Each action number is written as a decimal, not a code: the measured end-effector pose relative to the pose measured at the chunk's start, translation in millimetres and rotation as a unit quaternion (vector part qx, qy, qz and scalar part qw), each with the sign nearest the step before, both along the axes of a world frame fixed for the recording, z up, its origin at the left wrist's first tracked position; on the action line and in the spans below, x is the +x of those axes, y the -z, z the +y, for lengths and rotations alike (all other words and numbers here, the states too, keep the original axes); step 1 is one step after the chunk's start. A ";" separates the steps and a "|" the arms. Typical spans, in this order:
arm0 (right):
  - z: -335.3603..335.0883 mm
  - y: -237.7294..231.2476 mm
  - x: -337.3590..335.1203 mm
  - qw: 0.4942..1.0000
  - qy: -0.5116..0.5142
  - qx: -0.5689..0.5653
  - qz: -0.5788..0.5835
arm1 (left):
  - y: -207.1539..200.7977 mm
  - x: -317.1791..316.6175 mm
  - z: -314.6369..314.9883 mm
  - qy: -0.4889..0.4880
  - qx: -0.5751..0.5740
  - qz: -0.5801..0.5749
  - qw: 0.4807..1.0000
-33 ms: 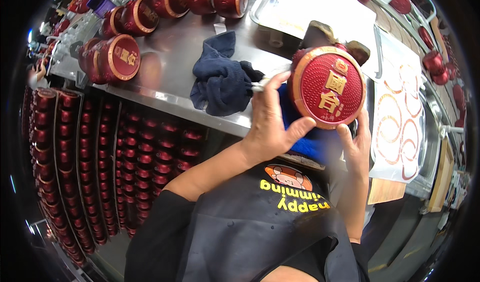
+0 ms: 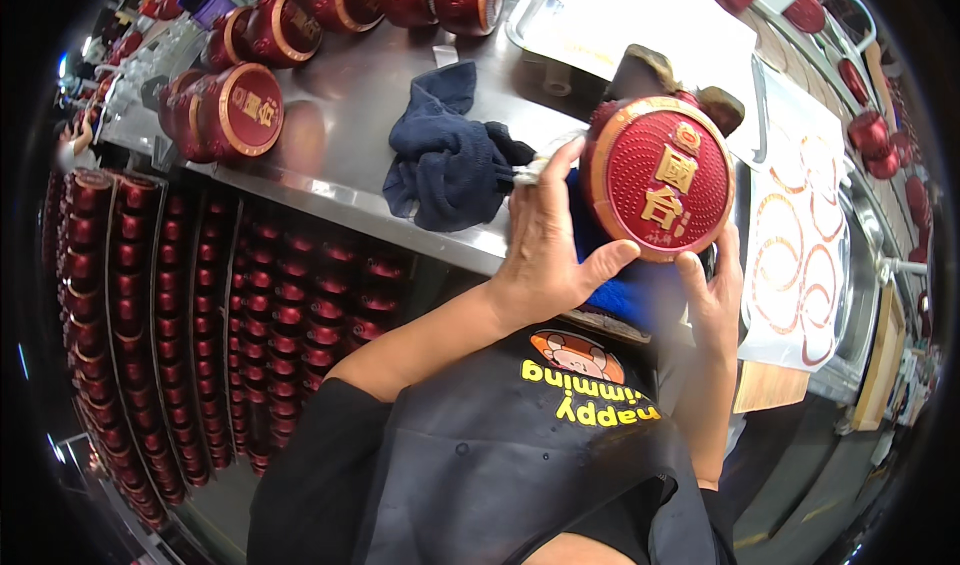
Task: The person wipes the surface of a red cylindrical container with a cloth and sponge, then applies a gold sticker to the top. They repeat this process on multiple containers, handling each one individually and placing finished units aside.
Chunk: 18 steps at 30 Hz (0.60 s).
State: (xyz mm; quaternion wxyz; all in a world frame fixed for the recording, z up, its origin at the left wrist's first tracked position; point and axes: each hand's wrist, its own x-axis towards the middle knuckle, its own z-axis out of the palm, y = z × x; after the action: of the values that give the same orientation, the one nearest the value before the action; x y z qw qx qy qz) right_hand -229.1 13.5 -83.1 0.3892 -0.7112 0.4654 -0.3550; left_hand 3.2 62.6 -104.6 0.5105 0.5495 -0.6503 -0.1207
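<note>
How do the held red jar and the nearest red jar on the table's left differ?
The held red jar is between left hand and right hand; the table jar rests untouched on the metal table. The held red jar looks larger in view, the table jar smaller. Both have red faces with gold characters.

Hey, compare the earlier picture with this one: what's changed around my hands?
Nothing has visibly changed beyond a very slight shift of the whole view. Your left hand and right hand still hold the round red jar between them, its gold-marked face toward you; nothing was taken up or let go. The crumpled dark blue towel and the red jars standing at left stayed put.
</note>
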 end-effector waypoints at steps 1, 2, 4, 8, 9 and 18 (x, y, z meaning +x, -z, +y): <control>-0.2 -0.7 1.1 1.000 -0.002 0.001 0.002 | 1.2 -1.8 -0.2 -0.012 0.020 0.005 1.000; -0.1 -1.2 1.2 1.000 0.000 0.004 0.005 | 2.2 -2.6 -0.6 -0.019 0.040 0.003 0.999; -0.7 -2.0 1.3 1.000 -0.004 0.006 0.011 | 3.5 -1.9 -1.0 0.001 0.056 0.022 0.998; -0.6 -2.0 -0.5 1.000 -0.004 0.021 0.014 | 4.7 0.5 -0.8 0.021 0.068 0.051 0.996; -0.4 -1.5 -0.7 1.000 -0.005 0.021 0.009 | 5.2 1.1 -1.0 0.023 0.068 0.060 0.996; 0.9 -1.0 -0.3 0.999 0.000 0.038 -0.010 | 13.9 2.2 -4.4 0.029 0.039 0.096 0.994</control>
State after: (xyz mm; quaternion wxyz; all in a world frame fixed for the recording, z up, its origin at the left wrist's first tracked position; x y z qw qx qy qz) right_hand -229.3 14.4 -82.2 0.4202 -0.6923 0.4752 -0.3440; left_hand 5.3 58.3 -118.4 0.5450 0.5355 -0.6087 -0.2136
